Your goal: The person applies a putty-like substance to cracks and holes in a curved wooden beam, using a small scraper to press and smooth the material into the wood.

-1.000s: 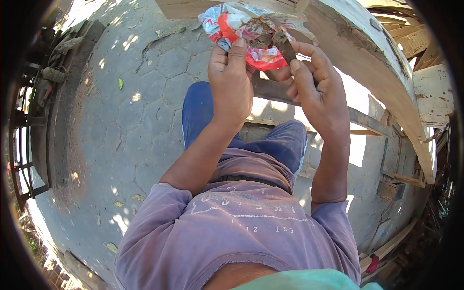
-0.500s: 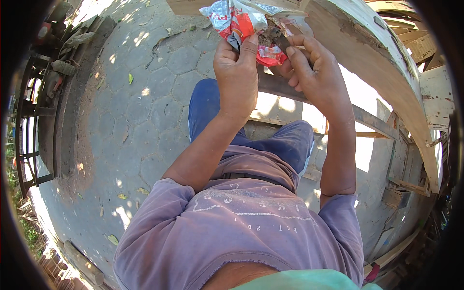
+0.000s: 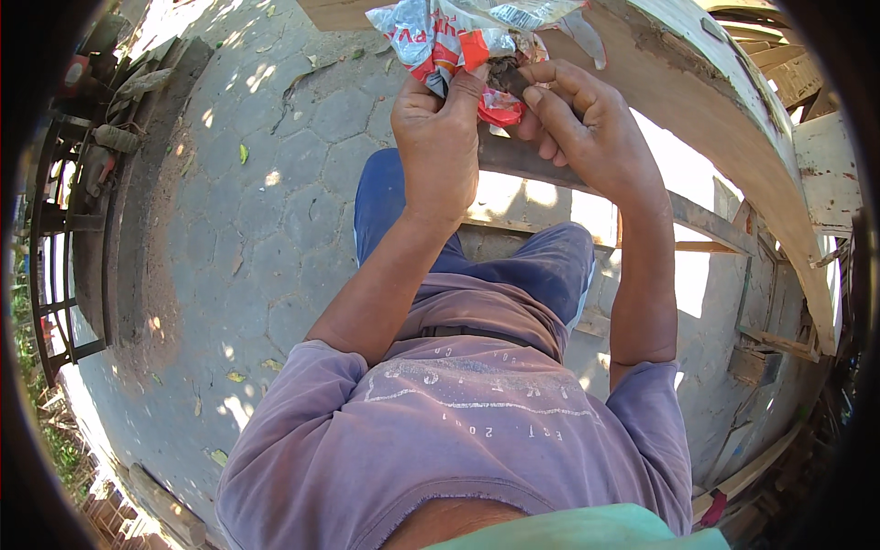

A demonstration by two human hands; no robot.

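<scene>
A crumpled red, white and pale blue plastic bag (image 3: 431, 37) is held up at the top of the view, with a dark brown, lumpy substance (image 3: 500, 73) in its opening. My left hand (image 3: 435, 156) is closed on the bag's left side, thumb pressed against it. My right hand (image 3: 600, 137) pinches a dark flat strip, like a blade (image 3: 513, 84), whose far end is in the substance; how deep it reaches is hidden by folds and fingers.
A large wooden board (image 3: 697, 124) with a weathered edge curves down the right, beside scrap wood (image 3: 779, 69). A dark timber rail (image 3: 697, 225) crosses behind my forearm. A metal rack with tools (image 3: 96, 147) stands left on hexagonal paving (image 3: 247, 211) with scattered leaves.
Both hands have moved slightly upward. The bag is more folded over the dark substance, and less of the strip shows now between my right fingers and the bag.
</scene>
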